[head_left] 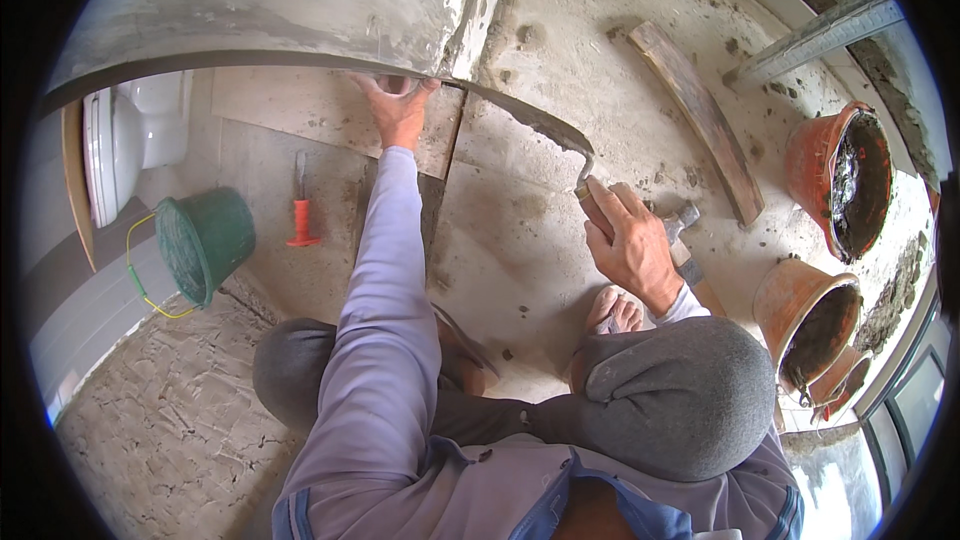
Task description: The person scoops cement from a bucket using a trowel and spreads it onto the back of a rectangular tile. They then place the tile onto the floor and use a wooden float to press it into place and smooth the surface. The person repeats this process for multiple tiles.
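My right hand (635, 245) is wrapped round the handle of a trowel (545, 125). The trowel's mortar-smeared blade is seen nearly edge-on, its tip close to the bottom corner of a grey plastered wall (270, 0). My left hand (398, 118) reaches forward to the wall's lower edge with thumb and fingers spread; some fingertips are hidden there. Beneath that hand lies a flat pale board or tile (300, 110) on the floor. Beside my right wrist, a hammer (682, 220) lies partly hidden.
At the left stand a green bucket (225, 235), a tool with an orange handle (302, 225) and a white toilet (150, 125). On the right are a wooden plank (700, 120), a metal post (820, 38) and orange mortar buckets (815, 165). Rough mortar (180, 390) covers the lower-left floor.
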`<action>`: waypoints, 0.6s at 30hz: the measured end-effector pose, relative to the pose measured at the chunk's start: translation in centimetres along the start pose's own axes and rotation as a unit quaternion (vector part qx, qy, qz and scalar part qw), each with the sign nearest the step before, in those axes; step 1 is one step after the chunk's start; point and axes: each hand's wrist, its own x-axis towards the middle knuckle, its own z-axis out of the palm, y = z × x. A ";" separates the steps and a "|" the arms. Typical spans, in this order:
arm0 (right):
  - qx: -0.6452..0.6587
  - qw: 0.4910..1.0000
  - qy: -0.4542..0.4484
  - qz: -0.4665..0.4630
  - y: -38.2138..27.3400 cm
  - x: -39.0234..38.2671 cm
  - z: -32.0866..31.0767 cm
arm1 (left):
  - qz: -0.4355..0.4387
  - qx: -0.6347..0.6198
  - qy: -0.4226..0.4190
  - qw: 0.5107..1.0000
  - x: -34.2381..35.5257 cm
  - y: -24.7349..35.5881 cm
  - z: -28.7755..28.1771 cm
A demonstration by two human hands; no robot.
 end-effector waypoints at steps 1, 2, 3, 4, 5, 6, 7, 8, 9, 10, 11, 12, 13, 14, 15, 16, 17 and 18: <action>-0.003 1.000 0.005 -0.004 0.0 0.1 0.1 | 0.000 0.003 -0.002 1.000 0.1 -0.1 -0.1; -0.002 1.000 0.009 -0.006 0.0 0.1 0.2 | 0.000 0.006 -0.003 1.000 0.2 -0.3 -0.1; -0.001 1.000 0.014 -0.008 0.0 0.2 0.2 | 0.000 0.008 -0.004 1.000 0.3 -0.3 -0.1; -0.001 1.000 0.018 -0.011 0.0 0.2 0.3 | 0.002 0.009 -0.004 1.000 0.3 -0.3 -0.1; -0.003 1.000 0.021 -0.014 0.0 0.3 0.2 | 0.003 0.011 -0.004 1.000 0.2 -0.4 -0.1; -0.005 1.000 0.024 -0.018 0.0 0.3 0.2 | 0.005 0.013 -0.004 1.000 0.2 -0.4 -0.1; -0.006 0.999 0.027 -0.022 0.0 0.4 0.1 | 0.007 0.006 -0.003 1.000 0.2 -0.5 -0.1; -0.011 0.999 0.026 -0.024 -0.1 0.4 0.0 | 0.008 -0.002 -0.002 1.000 0.2 -0.6 -0.1; -0.016 0.999 0.024 -0.025 -0.2 0.5 -0.1 | 0.010 -0.009 -0.001 1.000 0.1 -0.5 0.0; -0.021 0.999 0.023 -0.026 -0.2 0.5 -0.1 | 0.006 -0.009 0.000 1.000 0.1 -0.4 0.1; -0.022 0.999 0.022 -0.025 -0.3 0.6 -0.2 | 0.002 -0.009 0.001 1.000 0.0 -0.2 0.1; -0.022 0.999 0.021 -0.024 -0.3 0.6 -0.2 | -0.002 -0.008 0.002 1.000 0.0 -0.1 0.2; -0.023 0.999 0.020 -0.024 -0.4 0.6 -0.2 | 0.002 -0.004 0.001 1.000 0.0 -0.2 0.1; -0.026 0.999 0.021 -0.025 -0.3 0.6 -0.1 | 0.005 0.001 0.000 1.000 0.1 -0.3 0.1; -0.029 0.999 0.022 -0.027 -0.3 0.7 -0.1 | 0.009 0.006 0.000 1.000 0.2 -0.4 0.0; -0.032 0.999 0.023 -0.028 -0.3 0.7 0.0 | 0.007 0.006 0.001 1.000 0.2 -0.5 0.0; -0.037 0.999 0.023 -0.029 -0.3 0.7 0.0 | 0.004 0.006 0.003 1.000 0.2 -0.6 0.0; -0.041 0.998 0.023 -0.029 -0.3 0.8 0.0 | 0.002 0.007 0.004 1.000 0.2 -0.7 -0.1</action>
